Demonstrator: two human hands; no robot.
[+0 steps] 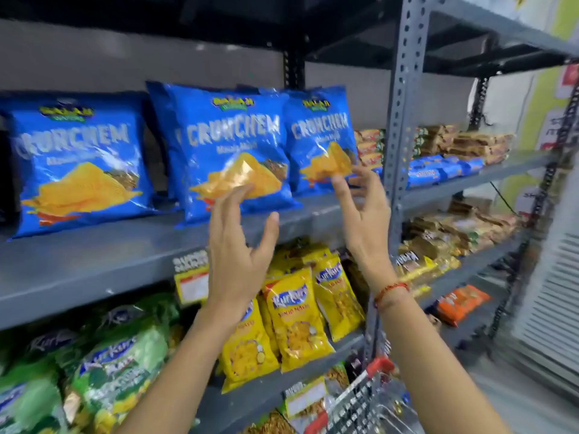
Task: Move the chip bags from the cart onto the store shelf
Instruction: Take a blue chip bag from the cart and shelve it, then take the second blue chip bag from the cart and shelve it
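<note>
Three blue Crunchem chip bags stand upright on the grey shelf [94, 264]: a left bag [75, 164], a middle bag [228, 145] and a right bag [316, 133]. My left hand [238, 255] is raised just below the middle bag, fingers spread, fingertips at the bag's lower front. Beside the right bag's lower corner, my right hand [363, 211] is open with its fingertips touching or nearly touching the bag. Neither hand holds anything. A corner of the cart [360, 399], wire with red trim, shows at the bottom; its contents are hidden.
Yellow Kurkure bags [294, 311] and green bags [109, 371] fill the shelf below. A grey perforated upright [401, 120] separates a neighbouring rack with brown and blue packets [445, 170]. Bare shelf surface lies in front of the left bag.
</note>
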